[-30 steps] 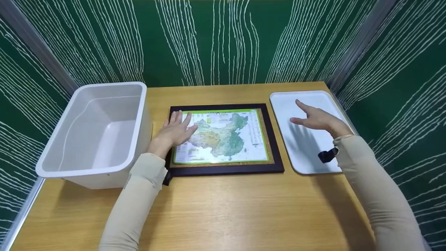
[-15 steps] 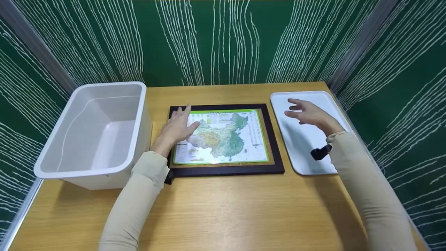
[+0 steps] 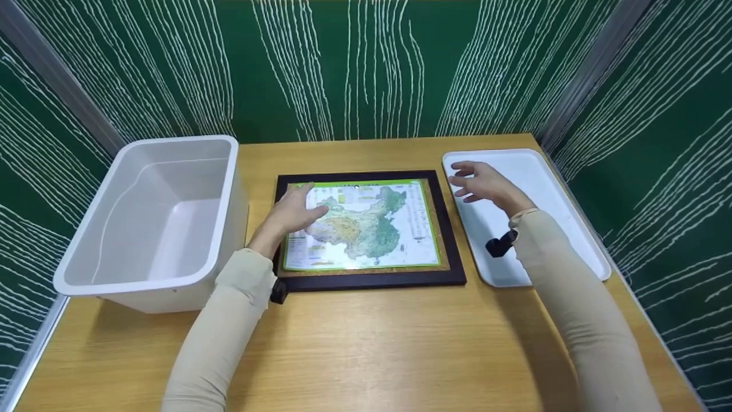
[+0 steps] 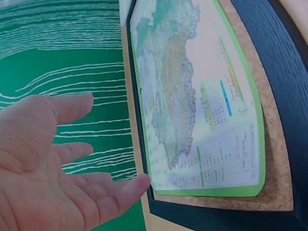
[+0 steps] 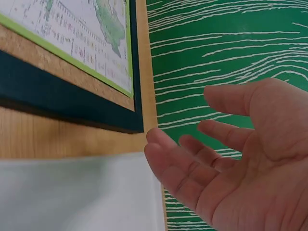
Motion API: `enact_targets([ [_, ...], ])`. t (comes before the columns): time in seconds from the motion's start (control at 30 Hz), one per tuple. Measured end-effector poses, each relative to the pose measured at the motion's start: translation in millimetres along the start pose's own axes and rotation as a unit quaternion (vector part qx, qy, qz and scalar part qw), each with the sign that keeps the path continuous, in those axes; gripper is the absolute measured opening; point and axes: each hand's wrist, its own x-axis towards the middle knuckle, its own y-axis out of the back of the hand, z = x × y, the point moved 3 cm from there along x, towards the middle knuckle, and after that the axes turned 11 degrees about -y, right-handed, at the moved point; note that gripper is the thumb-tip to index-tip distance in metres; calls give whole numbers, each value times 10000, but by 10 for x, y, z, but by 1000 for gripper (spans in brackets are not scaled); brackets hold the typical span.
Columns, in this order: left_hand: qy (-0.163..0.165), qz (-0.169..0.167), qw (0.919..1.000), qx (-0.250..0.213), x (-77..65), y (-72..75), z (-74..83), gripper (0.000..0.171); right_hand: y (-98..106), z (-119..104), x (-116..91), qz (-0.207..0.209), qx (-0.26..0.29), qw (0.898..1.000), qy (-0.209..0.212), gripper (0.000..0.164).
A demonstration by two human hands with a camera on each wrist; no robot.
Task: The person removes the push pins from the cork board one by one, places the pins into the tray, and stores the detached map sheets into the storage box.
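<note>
In the head view, a map with a green border lies on a cork board with a dark frame. My left hand is over the board's left side with its thumb spread, holding nothing. In the left wrist view its fingers are loosely bent beside the frame; whether a fingertip touches it I cannot tell. Above the left edge of the white tray hovers my right hand, its fingers slightly bent and free of any object. The right wrist view has that hand apart from the frame's corner.
A deep white plastic bin stands on the left of the wooden table. Green walls with white wavy lines enclose the back and sides. A small black camera sits at the right wrist.
My right hand has moved left across the tray toward the board, its fingers bending a little. The left hand's fingers have lowered slightly in nearly the same place. The board has not moved.
</note>
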Motion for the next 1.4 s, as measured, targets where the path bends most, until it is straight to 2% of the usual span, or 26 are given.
enact_targets([
  [0.2, 53, -76, 9999, 137, 7, -38, -65, 73, -195, -73, 154, -126, 315, 9994, 47, 56],
  [0.43, 75, -370, 9976, 572, 0, -109, -159, 69, -495, -231, 259, -353, 630, 9962, 479, 55],
  [0.57, 120, -460, 9962, 736, -20, -136, -222, 67, -653, -306, 313, -483, 630, 9948, 636, 54],
  [0.87, 23, -541, 9942, 928, -25, -186, -278, 65, -977, -448, 452, -375, 867, 9940, 545, 49],
  [1.03, -66, -689, 9894, 1276, 3, -211, -274, 64, -1158, -556, 486, -337, 698, 9960, 434, 46],
  [1.3, -37, -785, 9867, 1424, 16, -236, -265, 60, -1374, -700, 545, -22, -245, 9961, 852, 43],
  [1.4, -37, -778, 9859, 1479, 20, -233, -268, 60, -1450, -738, 582, 84, -396, 9947, 940, 41],
])
